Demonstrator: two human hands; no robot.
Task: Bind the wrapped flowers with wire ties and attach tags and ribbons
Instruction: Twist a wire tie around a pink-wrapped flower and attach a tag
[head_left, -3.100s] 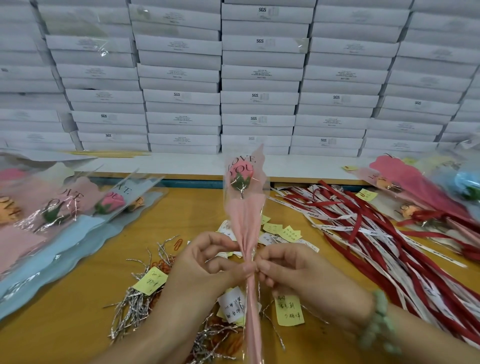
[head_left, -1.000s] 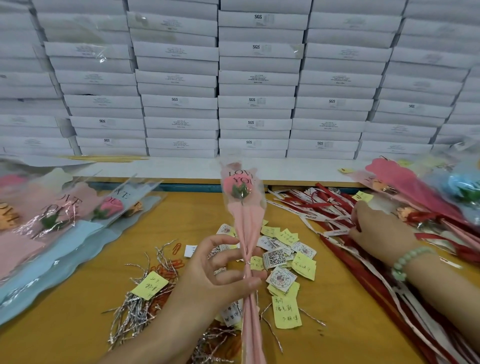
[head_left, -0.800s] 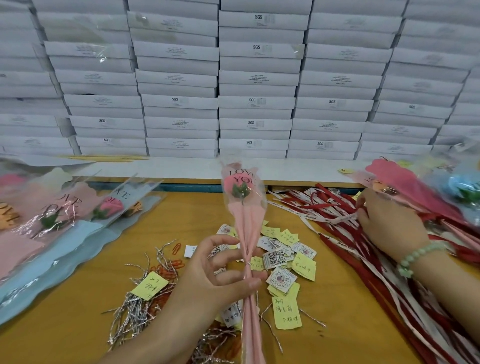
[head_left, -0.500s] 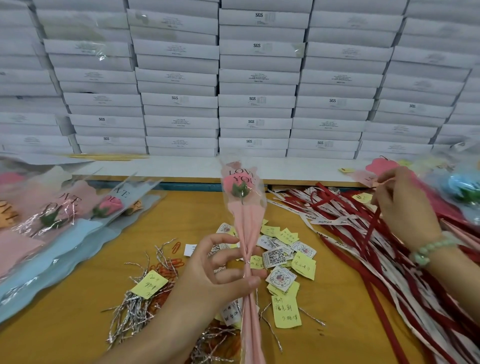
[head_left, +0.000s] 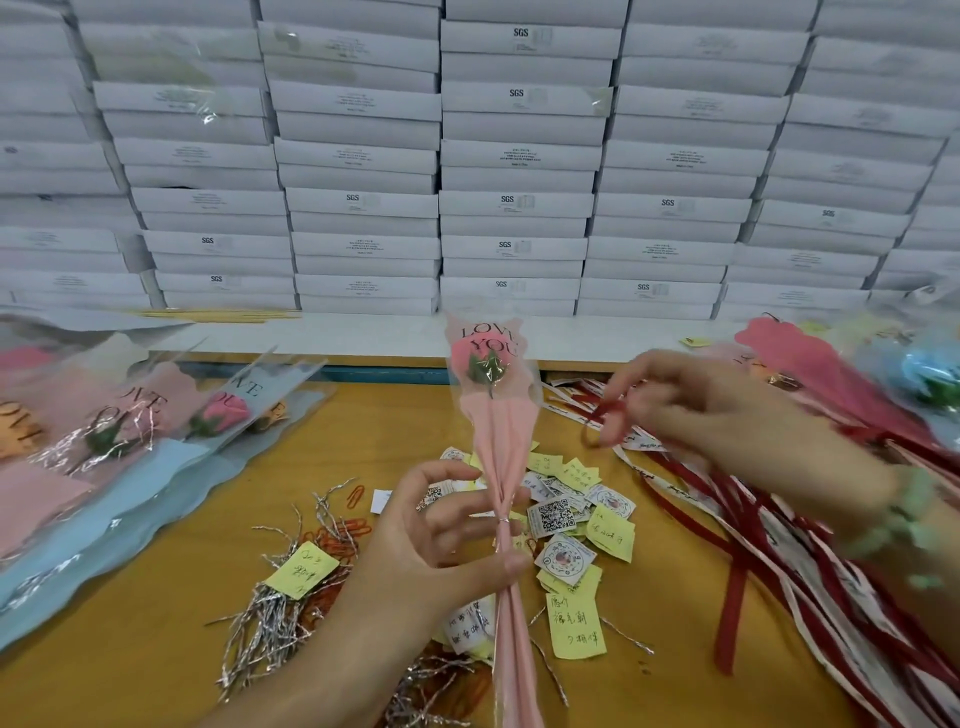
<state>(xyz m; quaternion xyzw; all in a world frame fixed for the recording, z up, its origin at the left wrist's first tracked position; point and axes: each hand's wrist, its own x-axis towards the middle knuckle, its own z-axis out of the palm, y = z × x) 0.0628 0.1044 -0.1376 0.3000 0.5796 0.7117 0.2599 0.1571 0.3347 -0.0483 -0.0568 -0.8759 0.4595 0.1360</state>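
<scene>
A pink wrapped flower (head_left: 498, 415) with "LOVE YOU" on its clear sleeve stands upright at the centre. My left hand (head_left: 441, 551) pinches its stem just below a silver wire tie (head_left: 502, 519) twisted round the neck. To the right, my right hand (head_left: 696, 410) is raised above the table and pinches a red ribbon (head_left: 602, 421), whose tail (head_left: 730, 613) hangs down to the table. Yellow and white paper tags (head_left: 571, 519) lie scattered behind the stem. Silver wire ties (head_left: 275, 613) sit in a heap at the lower left.
A pile of red and white ribbons (head_left: 810, 561) covers the right of the orange table (head_left: 156, 649). Wrapped flowers (head_left: 119, 431) lie at the left, more (head_left: 831, 374) at the far right. Orange paper clips (head_left: 337, 535) lie by the ties. Stacked white boxes (head_left: 509, 156) wall the back.
My right hand left the stem, reached into the ribbon pile, and now lifts a red ribbon up and left toward the flower. My left hand keeps holding the stem.
</scene>
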